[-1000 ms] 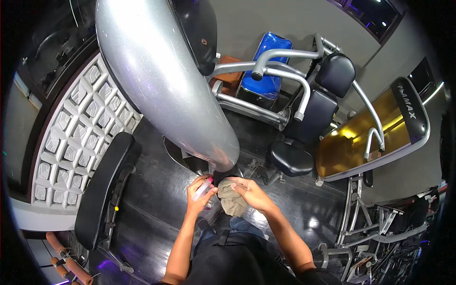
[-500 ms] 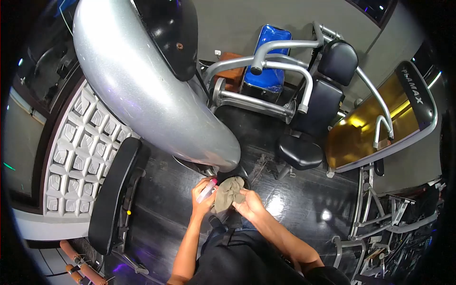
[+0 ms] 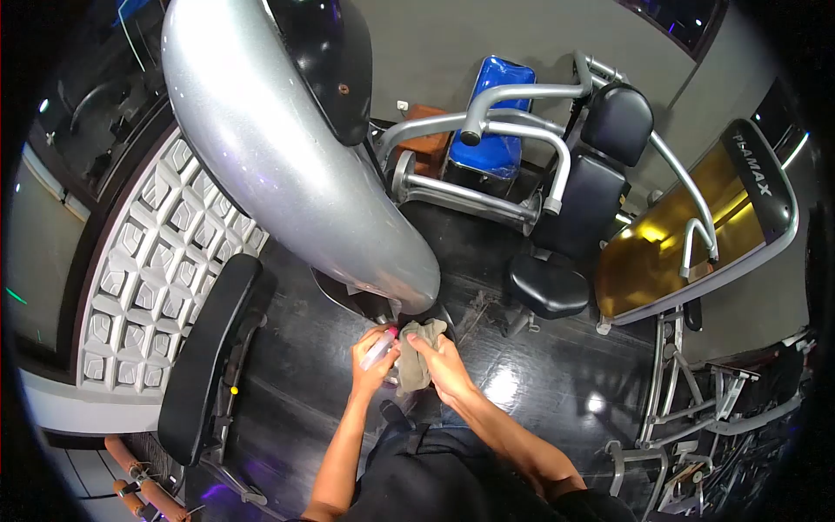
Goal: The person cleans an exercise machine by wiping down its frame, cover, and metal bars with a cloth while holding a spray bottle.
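Observation:
Near the middle of the view, my left hand (image 3: 372,358) is wrapped round a small clear bottle (image 3: 378,350) with a pink top. Close beside it, my right hand (image 3: 441,365) grips a crumpled grey-green cloth (image 3: 415,369), its thumb lying on top. The cloth hangs between both hands, and its left edge is by the fingers of my left hand. Just beyond the hands is the lower end of a large silver curved machine body (image 3: 330,209).
A black padded bench (image 3: 209,361) stands at the left, by a white patterned panel (image 3: 156,270). Ahead to the right are a machine with a black seat (image 3: 548,285), a blue pad (image 3: 491,130) and a gold-panelled frame (image 3: 670,252). Metal racks (image 3: 696,418) stand lower right.
The right hand has shifted its hold on the cloth, its thumb now on top, and the cloth is bunched differently. My left hand still holds the bottle. The camera view has shifted slightly.

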The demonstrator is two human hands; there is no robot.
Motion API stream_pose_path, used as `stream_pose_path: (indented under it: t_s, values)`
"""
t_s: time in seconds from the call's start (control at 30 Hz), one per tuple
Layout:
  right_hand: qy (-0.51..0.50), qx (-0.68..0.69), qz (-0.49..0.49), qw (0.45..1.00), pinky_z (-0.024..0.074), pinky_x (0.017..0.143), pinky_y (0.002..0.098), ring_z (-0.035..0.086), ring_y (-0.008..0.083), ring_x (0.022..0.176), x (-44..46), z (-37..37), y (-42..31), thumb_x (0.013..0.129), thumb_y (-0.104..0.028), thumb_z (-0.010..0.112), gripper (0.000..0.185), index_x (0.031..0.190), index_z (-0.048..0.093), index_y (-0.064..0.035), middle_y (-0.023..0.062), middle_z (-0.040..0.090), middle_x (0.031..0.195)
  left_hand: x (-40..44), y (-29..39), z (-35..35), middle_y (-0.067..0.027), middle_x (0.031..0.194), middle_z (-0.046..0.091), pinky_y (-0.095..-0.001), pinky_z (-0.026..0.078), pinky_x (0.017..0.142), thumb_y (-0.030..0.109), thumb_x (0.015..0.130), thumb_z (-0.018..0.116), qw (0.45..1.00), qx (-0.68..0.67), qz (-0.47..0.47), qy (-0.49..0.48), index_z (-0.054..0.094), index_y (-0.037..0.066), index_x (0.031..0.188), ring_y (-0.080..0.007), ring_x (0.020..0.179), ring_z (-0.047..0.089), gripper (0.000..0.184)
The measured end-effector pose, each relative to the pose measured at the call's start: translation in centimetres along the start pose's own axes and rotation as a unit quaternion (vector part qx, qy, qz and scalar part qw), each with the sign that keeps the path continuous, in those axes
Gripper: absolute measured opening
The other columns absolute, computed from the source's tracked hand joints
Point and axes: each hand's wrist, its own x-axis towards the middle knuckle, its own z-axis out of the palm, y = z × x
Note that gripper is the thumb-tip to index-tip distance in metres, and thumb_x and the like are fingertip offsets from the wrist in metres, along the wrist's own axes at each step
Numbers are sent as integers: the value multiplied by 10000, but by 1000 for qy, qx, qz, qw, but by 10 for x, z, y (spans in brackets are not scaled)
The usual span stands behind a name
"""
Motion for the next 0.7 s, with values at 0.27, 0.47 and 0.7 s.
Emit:
stream_pose_path:
  t_s: [0.27, 0.47, 0.7]
  values:
    - [21, -393, -295, 871, 486, 892, 370, 604, 298, 1069, -48, -1, -61, 857, -156, 684, 395, 1203, 561, -11, 149, 584, 1181, -6, 34, -5, -50, 868, 643, -226, 456, 496, 103, 845, 714, 990, -115, -78, -9, 695, -16, 947, -81, 580, 573, 158]
    - [104, -628, -361, 682, 478, 873, 444, 537, 355, 1036, -26, -7, -55, 702, -62, 726, 452, 1131, 591, -18, 135, 547, 1188, -23, 46, -23, -33, 794, 638, -227, 460, 499, 172, 878, 708, 979, -160, -123, 7, 706, -15, 982, -89, 536, 571, 213]
    - [79, -651, -383, 651, 480, 919, 435, 507, 348, 1082, -29, 14, -16, 719, -70, 700, 532, 1231, 562, -40, 99, 522, 1276, -51, 26, -47, -106, 871, 684, -262, 474, 493, 217, 879, 673, 951, -256, -170, 26, 656, -40, 916, -119, 509, 558, 260]
